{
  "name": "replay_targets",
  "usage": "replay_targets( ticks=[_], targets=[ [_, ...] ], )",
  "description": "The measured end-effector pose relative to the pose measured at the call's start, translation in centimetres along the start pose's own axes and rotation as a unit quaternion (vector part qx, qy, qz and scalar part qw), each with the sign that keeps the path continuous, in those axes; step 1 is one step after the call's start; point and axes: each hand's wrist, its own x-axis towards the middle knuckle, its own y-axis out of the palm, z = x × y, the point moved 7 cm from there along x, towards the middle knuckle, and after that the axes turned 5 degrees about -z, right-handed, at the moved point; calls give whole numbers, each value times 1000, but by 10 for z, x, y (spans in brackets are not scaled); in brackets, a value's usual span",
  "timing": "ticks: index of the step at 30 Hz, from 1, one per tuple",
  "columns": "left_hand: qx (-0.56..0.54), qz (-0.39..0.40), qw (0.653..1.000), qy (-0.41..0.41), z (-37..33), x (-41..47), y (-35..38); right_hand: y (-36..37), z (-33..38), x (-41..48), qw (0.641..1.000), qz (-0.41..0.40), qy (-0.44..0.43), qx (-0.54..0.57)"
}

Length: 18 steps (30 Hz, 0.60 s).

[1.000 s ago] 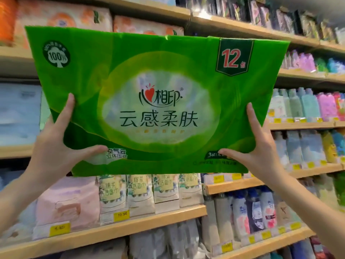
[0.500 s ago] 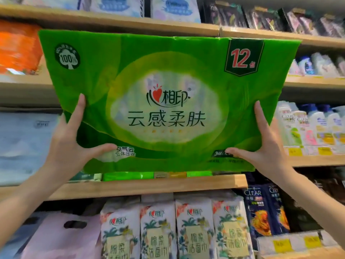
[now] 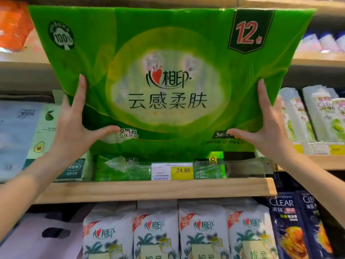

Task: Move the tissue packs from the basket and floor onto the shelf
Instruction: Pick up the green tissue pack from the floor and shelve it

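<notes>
A large green tissue pack (image 3: 171, 75) marked "12" fills the upper middle of the head view, held upright in front of the shelving. My left hand (image 3: 74, 126) grips its lower left edge, thumb under, fingers up the side. My right hand (image 3: 267, 126) grips the lower right edge the same way. The pack's bottom hangs just above the wooden shelf (image 3: 155, 189), where another green tissue pack (image 3: 123, 171) lies flat behind a yellow 24.90 price tag (image 3: 182, 171). The basket and floor are out of view.
White tissue bags (image 3: 177, 232) fill the shelf below. Shampoo bottles (image 3: 313, 116) stand on the right shelves, dark Clear bottles (image 3: 291, 225) lower right. Pale packs (image 3: 41, 135) stand at left, orange packs (image 3: 15, 25) top left. A wooden shelf board runs above the held pack.
The green pack has risen and come closer to the shelf with the other green pack. My view has tilted up along the shelving. Both hands keep the same grip.
</notes>
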Motion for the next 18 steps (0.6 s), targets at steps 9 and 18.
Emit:
replay_targets(
  ticks=[9, 18],
  targets=[
    [28, 82, 995, -49, 22, -13, 3, 40, -16, -31, 993, 90, 73, 36],
    [30, 86, 994, -61, 34, -34, 2, 42, -8, -39, 989, 130, 69, 1]
  ],
)
